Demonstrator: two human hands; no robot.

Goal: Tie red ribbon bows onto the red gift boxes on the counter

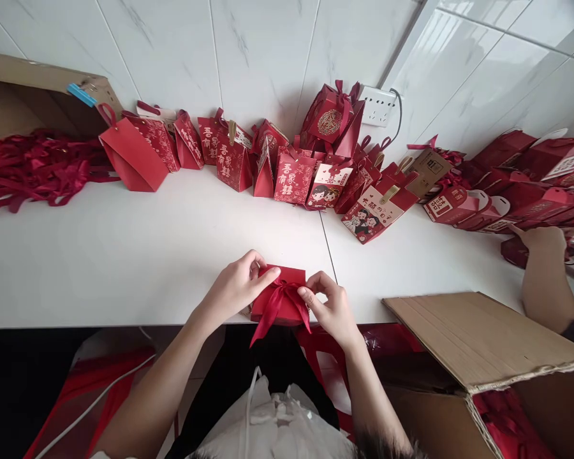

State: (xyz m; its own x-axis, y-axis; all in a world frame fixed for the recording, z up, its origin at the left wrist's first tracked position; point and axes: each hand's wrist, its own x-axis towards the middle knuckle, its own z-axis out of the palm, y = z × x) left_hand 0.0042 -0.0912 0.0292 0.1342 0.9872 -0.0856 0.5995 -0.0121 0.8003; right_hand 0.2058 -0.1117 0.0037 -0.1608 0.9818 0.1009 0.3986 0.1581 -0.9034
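Both hands pinch the red ribbon [280, 299] knotted atop a small red gift box [278, 294], left hand [236, 285] and right hand [331, 305] gripping either side. The box sits at the white table's [124, 255] near edge, bare tabletop stretching ahead toward a row of red gift bags [291, 175] along the tiled wall, an open cardboard carton [478, 344] just right.

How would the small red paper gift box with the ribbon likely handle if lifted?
The small red paper gift box probably feels light and keeps its shape: the left hand and right hand steady it with fingers only. Its red ribbon tails hang limp past the white table edge, so they likely flop and slip.
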